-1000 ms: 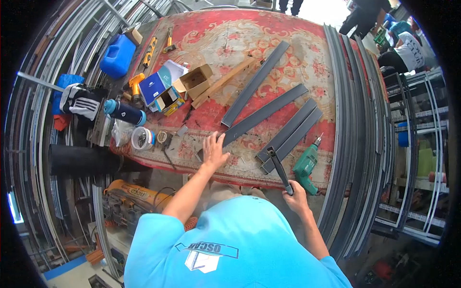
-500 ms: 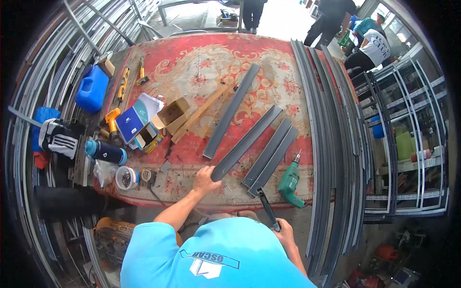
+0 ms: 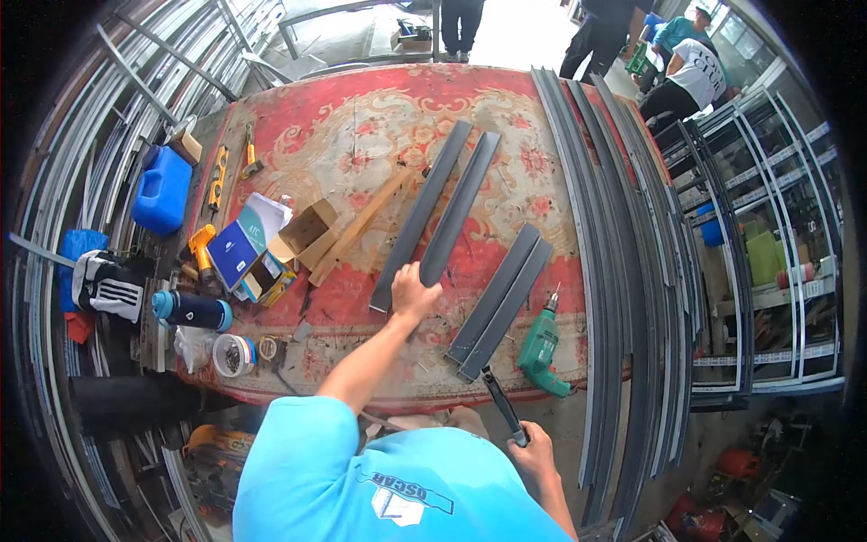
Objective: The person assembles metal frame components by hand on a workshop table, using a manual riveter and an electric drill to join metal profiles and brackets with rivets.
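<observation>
My left hand [image 3: 415, 291] is closed around the near end of a dark grey metal profile [image 3: 462, 203], a long channel-shaped strip. Beside it on the left lies a second grey profile [image 3: 424, 212], almost parallel. My right hand [image 3: 535, 449] grips a long black hand tool [image 3: 504, 405] at the table's near edge. The tool's tip comes right up to the near end of a shorter pair of grey profiles [image 3: 501, 303] lying side by side. A green power drill [image 3: 542, 348] rests to their right, bit pointing away from me.
Long grey profiles [image 3: 614, 235] run along the right side of the carpet-covered table [image 3: 316, 117]. To the left are a wooden strip [image 3: 366, 226], an open cardboard box [image 3: 307, 237], a yellow drill [image 3: 202, 253], a bottle [image 3: 191, 310] and a blue canister [image 3: 163, 191]. Several people stand beyond.
My left hand has moved away from me, sliding its profile forward and alongside the left one. My right hand still holds the black tool near the same spot. The view has shifted slightly.
</observation>
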The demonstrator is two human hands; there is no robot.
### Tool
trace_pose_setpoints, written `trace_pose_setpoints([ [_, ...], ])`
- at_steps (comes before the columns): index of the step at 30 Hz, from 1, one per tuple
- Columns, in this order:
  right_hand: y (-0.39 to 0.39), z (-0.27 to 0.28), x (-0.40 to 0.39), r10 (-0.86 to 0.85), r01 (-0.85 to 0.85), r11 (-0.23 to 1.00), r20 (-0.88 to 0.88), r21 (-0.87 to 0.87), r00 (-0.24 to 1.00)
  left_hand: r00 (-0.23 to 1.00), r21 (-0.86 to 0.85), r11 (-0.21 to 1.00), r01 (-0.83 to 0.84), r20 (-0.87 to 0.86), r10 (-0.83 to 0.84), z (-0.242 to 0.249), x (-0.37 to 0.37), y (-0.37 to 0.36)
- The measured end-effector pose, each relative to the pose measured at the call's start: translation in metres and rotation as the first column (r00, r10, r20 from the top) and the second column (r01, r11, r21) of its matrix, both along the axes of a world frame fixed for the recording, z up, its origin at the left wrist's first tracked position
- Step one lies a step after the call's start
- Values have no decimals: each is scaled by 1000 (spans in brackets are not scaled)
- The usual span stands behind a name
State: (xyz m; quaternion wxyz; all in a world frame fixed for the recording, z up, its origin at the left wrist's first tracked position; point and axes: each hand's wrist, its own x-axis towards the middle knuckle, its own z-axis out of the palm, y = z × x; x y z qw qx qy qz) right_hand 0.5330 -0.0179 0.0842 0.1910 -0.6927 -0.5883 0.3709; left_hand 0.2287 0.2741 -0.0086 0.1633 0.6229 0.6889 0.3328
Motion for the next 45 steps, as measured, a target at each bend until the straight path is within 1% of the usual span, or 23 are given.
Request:
trace_pose_setpoints([
  [2, 6, 0, 5, 20, -20, 1000, 11, 10, 1000, 986, -39, 996, -79, -149, 73, -5, 6, 30],
  [3, 4, -2, 8, 19, -19, 1000, 17, 13, 1000, 987, -33, 996, -78, -147, 72, -8, 6, 40],
  [6, -3, 4, 16, 4, -3, 1000, 26, -22, 1000, 955, -111, 983, -149, -274, 114, -17, 5, 52],
  [13, -32, -11, 31, -109, 109, 987, 8, -117, 994, 948, -55, 981, -185, -274, 163, -28, 2, 38],
  [14, -31, -7, 30, -127, 125, 980, -5, -154, 992, 958, -123, 976, -179, -249, 144, -26, 0, 37],
  [15, -30, -5, 30, -146, 140, 971, -16, -192, 989, 957, -120, 976, -179, -250, 145, -24, -1, 35],
  [17, -33, -12, 33, -136, 132, 979, -11, -157, 991, 927, 15, 983, -181, -332, 175, -8, 2, 37],
  [21, -24, -5, 31, -88, 85, 986, -10, -145, 996, 924, -9, 984, -180, -346, 166, 10, -2, 75],
  [23, -25, -8, 32, -88, 79, 981, -42, -179, 995, 919, -237, 954, -186, -386, 83, 9, -10, 103],
  [24, -27, -10, 33, -71, 64, 982, -33, -180, 997, 952, -315, 941, -126, -305, 25, 3, -16, 117],
  [25, -28, -12, 34, -53, 49, 982, -21, -180, 998, 941, -379, 916, -130, -338, -6, -15, -22, 134],
  [26, -30, -8, 33, -48, 43, 983, -23, -181, 999, 939, -390, 911, -137, -343, -5, -8, -24, 142],
  [27, -29, -6, 32, -43, 37, 983, -27, -177, 999, 960, -384, 916, -114, -281, 2, -22, -33, 154],
  [28, -30, -7, 33, -34, 31, 981, -11, -190, 999, 964, -402, 910, -97, -264, -14, -16, -34, 154],
  [31, -39, -2, 30, -27, 30, 971, 15, -237, 1000, 960, -306, 947, -100, -280, 11, -22, -30, 151],
  [35, -44, 5, 25, -39, 47, 968, 37, -245, 999, 978, -316, 944, -97, -207, 31, -10, -22, 142],
  [37, -44, 5, 23, -53, 58, 963, 25, -262, 998, 995, -257, 963, -77, -88, 56, -1, -24, 136],
  [38, -44, 4, 23, -62, 64, 960, 14, -273, 998, 994, -257, 963, -80, -93, 58, 0, -27, 135],
  [40, -42, -1, 23, -54, 56, 965, 16, -255, 998, 997, -200, 979, 35, 73, -21, 5, -34, 134],
  [41, -42, -3, 22, -51, 55, 969, 23, -239, 998, 998, -198, 980, 32, 67, -19, 8, -37, 132],
  [43, -39, -5, 21, -35, 36, 973, 7, -230, 999, 973, -252, 962, 100, 225, -43, 13, -43, 127],
  [44, -36, -5, 20, -21, 20, 975, -1, -223, 1000, 950, -336, 923, 187, 301, -83, -20, -59, 138],
  [45, -32, -4, 19, -15, 13, 975, -9, -222, 1000, 953, -336, 925, 179, 294, -78, -27, -63, 134],
])
